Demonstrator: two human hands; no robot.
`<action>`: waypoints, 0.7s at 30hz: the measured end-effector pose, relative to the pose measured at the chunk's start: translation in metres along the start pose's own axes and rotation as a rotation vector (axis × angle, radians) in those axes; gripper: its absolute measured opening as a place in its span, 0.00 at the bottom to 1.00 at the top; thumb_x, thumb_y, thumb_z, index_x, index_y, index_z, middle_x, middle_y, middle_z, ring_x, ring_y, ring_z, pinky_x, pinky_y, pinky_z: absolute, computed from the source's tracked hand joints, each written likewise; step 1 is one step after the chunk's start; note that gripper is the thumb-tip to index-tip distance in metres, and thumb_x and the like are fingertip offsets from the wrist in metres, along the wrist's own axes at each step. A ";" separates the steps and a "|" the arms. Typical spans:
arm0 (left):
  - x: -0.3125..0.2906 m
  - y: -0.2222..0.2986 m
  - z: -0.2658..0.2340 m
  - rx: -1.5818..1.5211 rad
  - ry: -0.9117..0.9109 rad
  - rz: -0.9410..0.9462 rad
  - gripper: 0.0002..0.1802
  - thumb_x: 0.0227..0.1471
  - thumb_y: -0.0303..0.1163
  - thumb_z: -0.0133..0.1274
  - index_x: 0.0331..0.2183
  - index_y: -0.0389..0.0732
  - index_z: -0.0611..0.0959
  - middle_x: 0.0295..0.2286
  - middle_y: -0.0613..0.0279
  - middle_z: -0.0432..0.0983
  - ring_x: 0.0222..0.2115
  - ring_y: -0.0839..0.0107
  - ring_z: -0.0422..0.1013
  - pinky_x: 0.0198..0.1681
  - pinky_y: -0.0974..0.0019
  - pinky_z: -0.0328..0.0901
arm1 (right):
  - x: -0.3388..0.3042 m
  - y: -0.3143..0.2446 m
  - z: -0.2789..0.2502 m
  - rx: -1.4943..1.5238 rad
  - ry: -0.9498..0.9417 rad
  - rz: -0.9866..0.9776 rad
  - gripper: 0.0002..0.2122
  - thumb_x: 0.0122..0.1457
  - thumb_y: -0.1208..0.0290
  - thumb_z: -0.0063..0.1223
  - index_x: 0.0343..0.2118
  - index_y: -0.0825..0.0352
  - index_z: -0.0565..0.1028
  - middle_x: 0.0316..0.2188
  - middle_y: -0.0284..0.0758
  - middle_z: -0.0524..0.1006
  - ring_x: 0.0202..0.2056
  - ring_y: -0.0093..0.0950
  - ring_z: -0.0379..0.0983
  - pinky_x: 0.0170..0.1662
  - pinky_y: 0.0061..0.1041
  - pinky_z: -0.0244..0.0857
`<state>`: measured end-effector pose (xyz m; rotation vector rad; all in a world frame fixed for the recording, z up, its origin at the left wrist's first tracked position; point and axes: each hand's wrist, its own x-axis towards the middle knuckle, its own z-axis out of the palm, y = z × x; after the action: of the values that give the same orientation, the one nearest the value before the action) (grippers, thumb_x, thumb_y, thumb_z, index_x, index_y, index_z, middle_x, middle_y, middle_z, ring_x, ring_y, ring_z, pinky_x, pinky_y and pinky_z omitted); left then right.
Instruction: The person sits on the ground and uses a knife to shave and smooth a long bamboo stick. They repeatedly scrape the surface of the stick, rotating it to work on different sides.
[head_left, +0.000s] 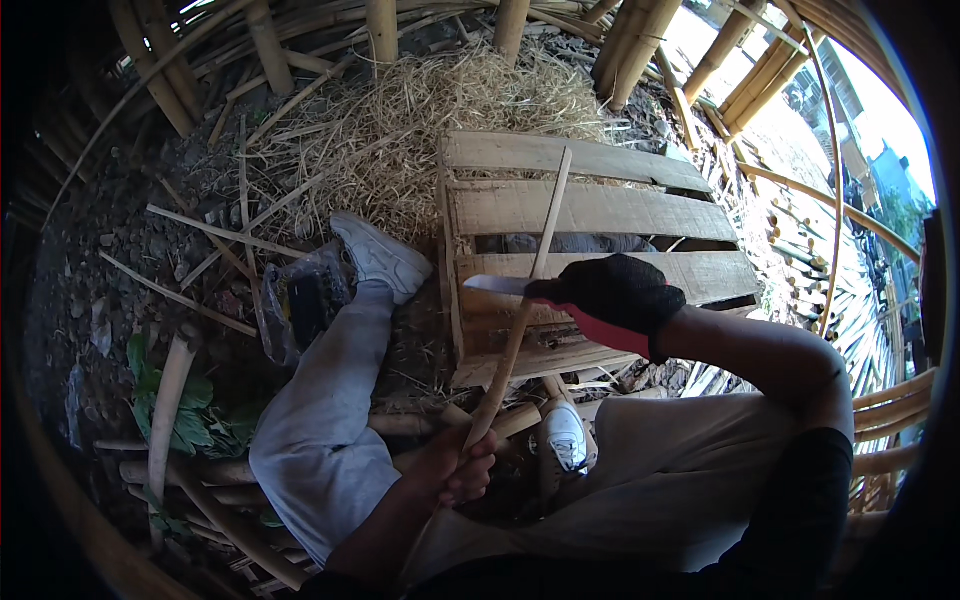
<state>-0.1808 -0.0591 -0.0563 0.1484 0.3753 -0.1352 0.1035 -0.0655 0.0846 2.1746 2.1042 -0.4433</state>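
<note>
one bamboo strip [548,230], gripped low by the left hand's [466,470] curled fingers, presumably to steady it against the knife [494,285] in the right hand's [615,292] closed, gloved fingers.

Worn on the person's head, the fisheye camera is looking steeply down from close above the near side of the wooden pallet [590,210], facing straw [480,90] beyond it.

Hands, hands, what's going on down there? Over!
Left hand closed around the stick. Gloved right hand gripping a knife, blade across the stick. Wooden crate beyond, behind the stick's upper part.
</note>
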 end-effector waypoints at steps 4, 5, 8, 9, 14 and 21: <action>0.001 0.001 0.001 -0.017 0.018 -0.003 0.18 0.66 0.39 0.33 0.24 0.45 0.66 0.06 0.68 0.56 0.02 0.76 0.53 0.03 0.72 0.51 | -0.003 -0.012 0.005 -0.020 -0.027 0.036 0.16 0.68 0.51 0.39 0.46 0.46 0.80 0.31 0.40 0.81 0.33 0.42 0.79 0.38 0.39 0.73; 0.001 0.000 0.001 -0.026 0.011 -0.001 0.18 0.66 0.38 0.33 0.24 0.45 0.66 0.06 0.68 0.56 0.02 0.76 0.53 0.03 0.72 0.51 | 0.007 -0.001 -0.001 -0.044 -0.054 0.021 0.16 0.68 0.52 0.39 0.49 0.43 0.79 0.32 0.40 0.81 0.34 0.42 0.79 0.38 0.39 0.73; 0.000 0.000 -0.005 -0.042 -0.059 -0.036 0.19 0.67 0.42 0.33 0.24 0.47 0.65 0.07 0.70 0.53 0.02 0.78 0.50 0.04 0.74 0.48 | 0.025 0.044 -0.001 -0.032 0.146 0.045 0.14 0.67 0.62 0.40 0.46 0.50 0.80 0.32 0.42 0.81 0.34 0.44 0.79 0.39 0.38 0.72; -0.001 0.000 -0.003 -0.011 -0.013 -0.018 0.19 0.67 0.41 0.33 0.24 0.47 0.66 0.07 0.70 0.54 0.02 0.78 0.51 0.04 0.73 0.49 | 0.025 0.046 -0.006 -0.063 0.128 0.101 0.14 0.67 0.62 0.40 0.45 0.53 0.80 0.32 0.43 0.80 0.35 0.44 0.79 0.39 0.38 0.71; -0.004 -0.001 0.017 0.233 0.225 0.035 0.19 0.67 0.39 0.32 0.24 0.45 0.67 0.07 0.70 0.55 0.02 0.77 0.52 0.05 0.72 0.49 | -0.001 -0.012 0.009 0.039 -0.162 0.071 0.19 0.69 0.57 0.38 0.44 0.64 0.79 0.36 0.48 0.80 0.36 0.43 0.79 0.42 0.39 0.72; -0.010 -0.009 0.010 0.194 0.062 0.205 0.26 0.66 0.57 0.38 0.29 0.44 0.69 0.09 0.72 0.57 0.04 0.80 0.53 0.10 0.75 0.50 | 0.005 -0.009 -0.019 0.093 -0.004 0.078 0.18 0.69 0.55 0.40 0.49 0.58 0.79 0.38 0.44 0.81 0.38 0.42 0.79 0.44 0.39 0.71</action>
<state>-0.1881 -0.0682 -0.0440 0.3816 0.4064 0.0361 0.0972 -0.0549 0.1031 2.2950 2.0276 -0.5486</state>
